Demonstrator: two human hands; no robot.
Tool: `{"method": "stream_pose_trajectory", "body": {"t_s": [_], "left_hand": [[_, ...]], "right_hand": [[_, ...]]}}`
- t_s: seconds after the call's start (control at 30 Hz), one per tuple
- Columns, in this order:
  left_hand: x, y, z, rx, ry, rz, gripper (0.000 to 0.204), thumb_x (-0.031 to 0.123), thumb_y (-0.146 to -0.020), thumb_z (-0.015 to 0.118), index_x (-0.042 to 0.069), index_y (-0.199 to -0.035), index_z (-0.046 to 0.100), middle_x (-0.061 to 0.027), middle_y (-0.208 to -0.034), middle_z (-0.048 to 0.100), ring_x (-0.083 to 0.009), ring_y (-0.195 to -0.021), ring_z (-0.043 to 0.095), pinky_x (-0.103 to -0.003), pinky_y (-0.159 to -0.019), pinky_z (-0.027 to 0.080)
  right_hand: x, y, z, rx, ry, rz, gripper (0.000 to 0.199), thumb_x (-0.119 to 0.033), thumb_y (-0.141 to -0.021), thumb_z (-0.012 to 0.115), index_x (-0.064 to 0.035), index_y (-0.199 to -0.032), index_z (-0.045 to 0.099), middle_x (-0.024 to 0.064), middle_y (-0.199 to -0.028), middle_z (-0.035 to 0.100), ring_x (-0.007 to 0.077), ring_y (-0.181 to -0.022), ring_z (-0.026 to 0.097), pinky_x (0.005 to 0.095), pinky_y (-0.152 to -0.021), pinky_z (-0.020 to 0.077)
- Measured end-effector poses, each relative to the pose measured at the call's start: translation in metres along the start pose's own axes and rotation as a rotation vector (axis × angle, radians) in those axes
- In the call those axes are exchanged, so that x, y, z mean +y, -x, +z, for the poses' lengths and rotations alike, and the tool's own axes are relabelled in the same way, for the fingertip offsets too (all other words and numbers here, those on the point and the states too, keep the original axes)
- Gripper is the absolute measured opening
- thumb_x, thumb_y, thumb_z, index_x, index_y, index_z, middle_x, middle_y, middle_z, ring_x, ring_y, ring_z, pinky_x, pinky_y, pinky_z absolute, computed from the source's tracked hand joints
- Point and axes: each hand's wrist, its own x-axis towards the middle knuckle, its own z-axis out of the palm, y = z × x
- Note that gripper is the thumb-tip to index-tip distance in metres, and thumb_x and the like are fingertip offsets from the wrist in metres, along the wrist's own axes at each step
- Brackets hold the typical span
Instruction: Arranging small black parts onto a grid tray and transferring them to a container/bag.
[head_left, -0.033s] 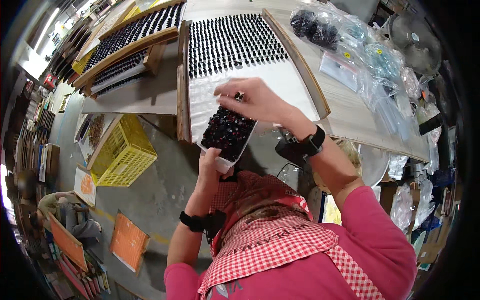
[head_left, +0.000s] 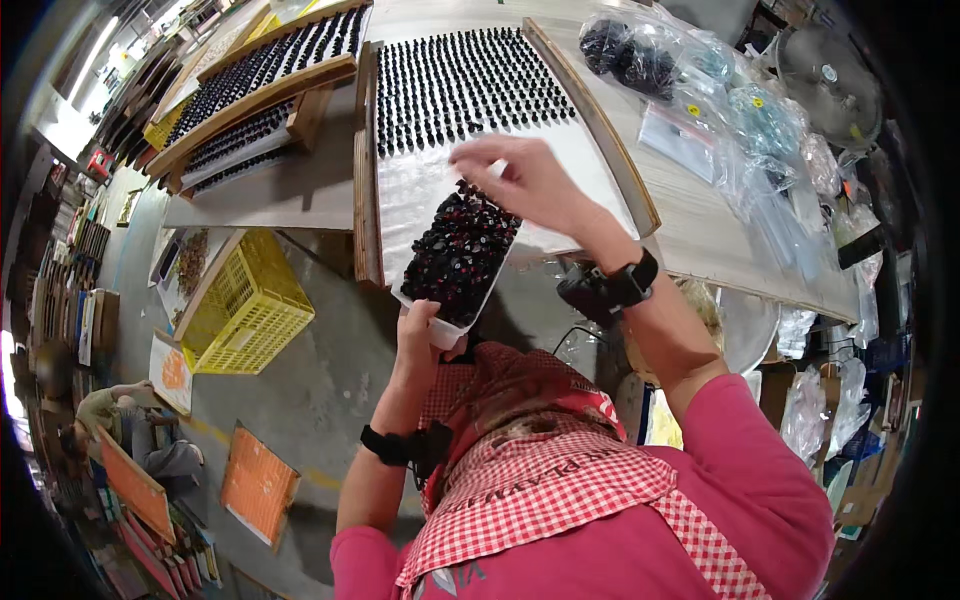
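Note:
My left hand (head_left: 418,335) grips the near end of a long white container (head_left: 455,335), thumb over its edge. Small, shiny black pieces (head_left: 455,255) with some dark red among them heap it full. Over its far end, my right hand (head_left: 525,185) is curled with thumb and forefinger drawn close; blur hides whatever is between the fingertips. Just beyond lies a white sheet (head_left: 590,190) in a wooden-edged frame (head_left: 590,120). Rows of small black pieces (head_left: 460,85) stand on the sheet's far part, while its near part is bare white.
Stacked wooden frames with black rows (head_left: 270,80) stand at left. Clear plastic bags (head_left: 735,110) and a fan (head_left: 830,85) are at right. A yellow crate (head_left: 255,305) and orange boards (head_left: 258,485) sit at lower left, near another person (head_left: 150,430).
My right hand has lifted a little away from the container toward the framed sheet and slightly right. More of the container's far end shows. My left hand holds its place.

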Motion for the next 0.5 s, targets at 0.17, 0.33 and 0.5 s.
{"method": "stream_pose_trajectory", "body": {"t_s": [0.17,0.33,0.5], "left_hand": [[-0.013,0.001,-0.003,0.058,0.072,-0.005,0.025,0.030,-0.079,0.048,0.006,-0.076,0.055,-0.0073,-0.066,0.058,-0.0209,-0.051,0.055,-0.031,-0.045,0.043],[-0.009,0.002,-0.004,0.091,0.066,-0.011,0.027,0.028,-0.079,0.047,0.004,-0.083,0.059,-0.0089,-0.075,0.062,-0.0225,-0.055,0.057,-0.033,-0.046,0.044],[-0.018,0.014,-0.023,0.108,0.193,-0.019,0.027,0.026,-0.078,0.047,0.004,-0.091,0.058,-0.0087,-0.080,0.063,-0.0215,-0.062,0.060,-0.032,-0.047,0.046]], "right_hand": [[0.076,0.027,-0.045,0.027,0.509,0.041,0.031,-0.021,-0.082,0.064,-0.0050,-0.109,0.063,0.0132,-0.094,0.063,0.0206,-0.081,0.060,0.0306,-0.073,0.0485],[0.104,0.047,-0.024,-0.058,0.413,0.125,0.028,-0.006,-0.075,0.067,-0.0034,-0.102,0.064,0.0139,-0.092,0.059,0.0242,-0.080,0.061,0.0328,-0.072,0.0493],[0.107,0.018,-0.006,0.050,0.297,0.079,0.015,-0.003,-0.074,0.065,-0.0016,-0.088,0.067,0.0133,-0.088,0.060,0.0264,-0.079,0.061,0.0341,-0.073,0.0493]]}}
